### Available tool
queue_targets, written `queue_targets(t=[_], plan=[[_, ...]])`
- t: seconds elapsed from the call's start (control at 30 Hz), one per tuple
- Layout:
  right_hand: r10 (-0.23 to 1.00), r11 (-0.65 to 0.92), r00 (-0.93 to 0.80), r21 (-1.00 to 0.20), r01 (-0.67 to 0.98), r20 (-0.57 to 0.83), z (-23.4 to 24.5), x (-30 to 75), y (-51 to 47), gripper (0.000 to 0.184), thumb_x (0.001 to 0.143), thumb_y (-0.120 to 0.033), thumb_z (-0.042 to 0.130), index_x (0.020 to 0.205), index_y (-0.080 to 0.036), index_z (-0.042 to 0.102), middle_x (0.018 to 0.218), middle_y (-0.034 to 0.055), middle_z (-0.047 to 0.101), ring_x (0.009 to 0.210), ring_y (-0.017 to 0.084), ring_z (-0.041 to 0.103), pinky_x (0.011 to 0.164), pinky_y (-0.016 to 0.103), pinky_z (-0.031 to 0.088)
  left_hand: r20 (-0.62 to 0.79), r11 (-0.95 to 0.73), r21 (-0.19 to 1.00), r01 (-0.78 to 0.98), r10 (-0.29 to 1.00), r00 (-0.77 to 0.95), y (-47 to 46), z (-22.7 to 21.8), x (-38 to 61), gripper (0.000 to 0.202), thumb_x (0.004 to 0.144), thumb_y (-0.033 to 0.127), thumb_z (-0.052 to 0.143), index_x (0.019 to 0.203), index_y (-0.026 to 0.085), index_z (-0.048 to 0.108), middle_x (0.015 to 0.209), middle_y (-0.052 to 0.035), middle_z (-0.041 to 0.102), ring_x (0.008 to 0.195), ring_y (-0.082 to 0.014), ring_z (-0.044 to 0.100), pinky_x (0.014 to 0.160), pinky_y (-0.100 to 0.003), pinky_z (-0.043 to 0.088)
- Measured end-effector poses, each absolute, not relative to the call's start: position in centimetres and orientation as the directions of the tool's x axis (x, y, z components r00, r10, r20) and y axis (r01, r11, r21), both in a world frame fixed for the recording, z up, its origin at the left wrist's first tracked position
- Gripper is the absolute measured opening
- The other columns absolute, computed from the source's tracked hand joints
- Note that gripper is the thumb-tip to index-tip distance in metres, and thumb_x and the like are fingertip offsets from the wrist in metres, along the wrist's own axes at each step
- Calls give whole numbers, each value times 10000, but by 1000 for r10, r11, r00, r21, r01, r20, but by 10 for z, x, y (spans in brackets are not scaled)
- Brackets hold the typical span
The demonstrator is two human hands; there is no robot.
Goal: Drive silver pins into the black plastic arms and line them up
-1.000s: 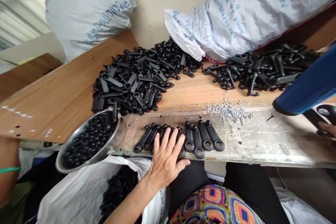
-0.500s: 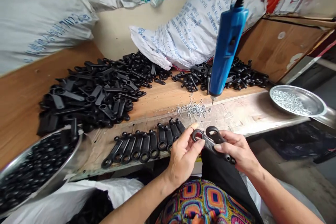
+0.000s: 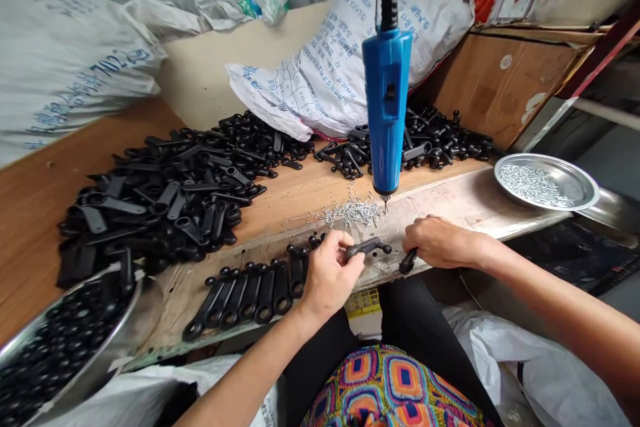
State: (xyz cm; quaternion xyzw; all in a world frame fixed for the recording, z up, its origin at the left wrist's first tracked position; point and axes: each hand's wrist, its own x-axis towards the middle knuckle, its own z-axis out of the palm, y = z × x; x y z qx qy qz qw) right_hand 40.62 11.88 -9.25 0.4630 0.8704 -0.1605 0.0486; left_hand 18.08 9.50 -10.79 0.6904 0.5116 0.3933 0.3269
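Observation:
My left hand is closed round the ring end of a black plastic crank arm, whose ball-tipped end points right. To the right of it, my right hand grips a second black crank arm; its fingers curl away from me and most of the part is hidden. Left of my left hand lies a row of similar crank arms along the bench edge. Above and between my hands hangs a blue electric screwdriver, its bit just over a scatter of small silver screws.
A large heap of black crank arms covers the left of the bench, with more small black parts behind. A metal basin of black knobs stands at front left. At right is a steel dish of screws. A printed sack leans behind.
The two crank arms, held close together before, are now apart, one in each hand. My right hand has turned over and moved up to the bench edge. The view has shifted right.

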Motion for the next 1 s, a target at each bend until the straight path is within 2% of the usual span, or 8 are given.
queue_targets(t=[0.1,0.17,0.3,0.4,0.5,0.63,0.8,1.0], plan=[[795,600,-593,20,800,-131,-99,380,121,199,698,-15,514,651,-147,655,722,103,615,889,283,533,846,438,364,579,-649,348,677,716,389,88,-124,184,70,748,89,477,756,158,488,757,-25,580,678,-103,574,638,-215,476],[769,635,-639,99,766,16,-108,372,121,139,719,-51,540,686,-128,651,852,132,613,970,319,498,880,489,346,633,-732,-41,680,507,585,82,-134,186,130,761,59,443,791,149,532,867,-75,608,782,-144,592,692,-251,483],[707,666,-657,65,743,264,-125,381,110,176,783,-88,507,905,-133,625,1126,151,545,990,277,483,837,432,397,582,-703,-257,663,436,687,75,-139,184,142,781,94,467,863,133,576,860,-98,612,712,-157,585,618,-264,471],[708,620,-496,-107,777,504,-130,388,86,209,855,-95,428,945,-141,610,1023,127,595,849,209,531,731,348,431,613,-673,-146,725,514,600,76,-134,179,226,783,93,502,990,143,579,850,-74,607,650,-118,563,614,-235,463],[723,644,-371,-375,667,582,-130,377,57,217,905,-153,431,1074,-149,567,819,69,635,684,153,568,635,276,470,632,-608,264,749,696,342,74,-124,181,187,799,93,496,955,167,570,841,-46,597,720,-102,576,676,-202,466],[751,653,-357,-545,526,555,-133,351,38,379,917,-310,493,1250,-135,457,1050,132,637,939,187,629,791,269,537,58,-49,949,310,998,-20,57,-112,197,55,809,222,493,799,169,482,662,15,526,592,-81,512,549,-185,425],[757,640,-293,-572,512,585,-141,346,44,284,897,-257,511,1157,-151,553,1012,139,637,913,207,651,738,265,565,-374,375,920,-116,927,32,44,-98,210,128,704,226,540,704,146,441,623,43,417,593,-52,397,567,-177,349],[847,525,-336,-745,412,412,-138,353,68,201,878,-238,519,1062,-200,590,941,73,670,811,178,673,677,218,560,-394,376,918,125,831,394,62,-82,185,260,663,229,578,905,142,541,732,11,543,620,-76,457,593,-205,376]])
